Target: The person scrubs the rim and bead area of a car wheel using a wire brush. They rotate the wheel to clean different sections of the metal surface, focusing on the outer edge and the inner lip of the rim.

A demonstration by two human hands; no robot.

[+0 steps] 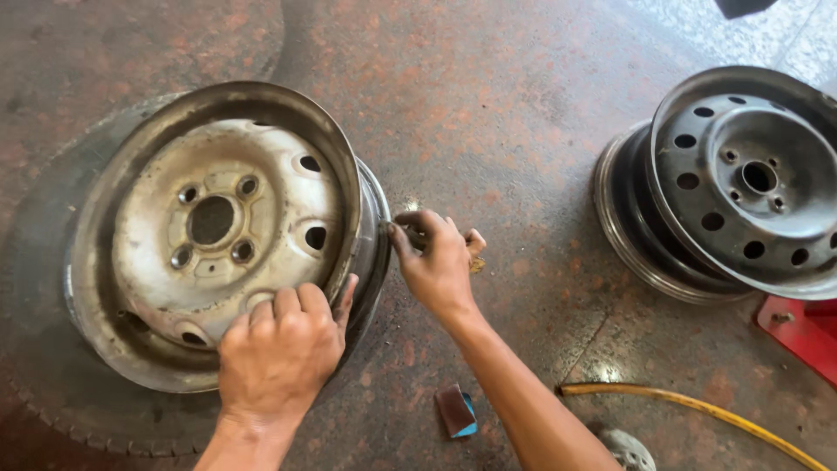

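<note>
Worn steel wheel rim (218, 227), pale and rusty, stands tilted on its edge on a tyre (52, 349) that lies flat on the floor (488, 105). Rim's open face points up toward the camera; centre bore and four stud holes show.

Left hand (279, 349) rests on the rim's lower right lip, fingers curled over the edge, thumb out toward the right. Grip closed on the rim edge, steadying it.

Right hand (436, 262) is at the rim's right outer side, just beside the barrel, thumb touching the metal. Grip narrow, fingers folded around a small yellowish-brown piece (475, 260) that peeks out past the knuckles; cannot tell what the piece is.

Floor is stained reddish-brown concrete. Near the right forearm lies a small folded dark brown sheet with a blue underside (457, 410), apart from both hands. A yellow hose (697, 406) runs along the floor at lower right.

Well apart, at the right: a second rim (750, 183), dark grey steel with a ring of round holes, leaning on another dark rim (628, 218) behind it. A red metal part (806, 331) sits below them at the frame's edge.
</note>
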